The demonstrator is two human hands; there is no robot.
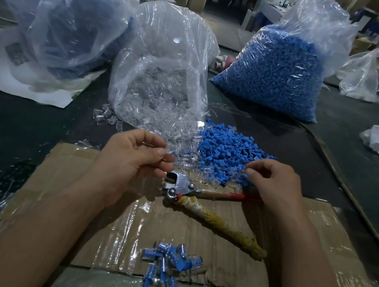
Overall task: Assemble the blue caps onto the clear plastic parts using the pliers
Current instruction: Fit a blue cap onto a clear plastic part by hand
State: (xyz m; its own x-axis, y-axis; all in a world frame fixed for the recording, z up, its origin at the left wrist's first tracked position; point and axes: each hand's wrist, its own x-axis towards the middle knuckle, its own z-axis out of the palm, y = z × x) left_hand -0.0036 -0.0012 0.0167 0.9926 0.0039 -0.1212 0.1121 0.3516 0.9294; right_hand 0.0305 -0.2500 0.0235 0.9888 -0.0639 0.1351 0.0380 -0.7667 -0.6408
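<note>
Your dark worktop [23,128] is carrying everything. Behind the pliers [190,190], the bag of blue caps [274,77] and the bag of clear plastic parts [159,75] are spilling stock within your reach. The cardboard sheet [118,231] is lying under the pliers, probably sparing the surface. Loose blue caps [228,147] are heaping just behind the pliers, and finished pieces [171,263] are collecting in front. The pliers are lying ungripped. Your left hand [130,161], left of the pliers, is pinching what looks like a clear part. Your right hand [274,182], over their red handle, is pinching a small piece [244,171], kind unclear.
</note>
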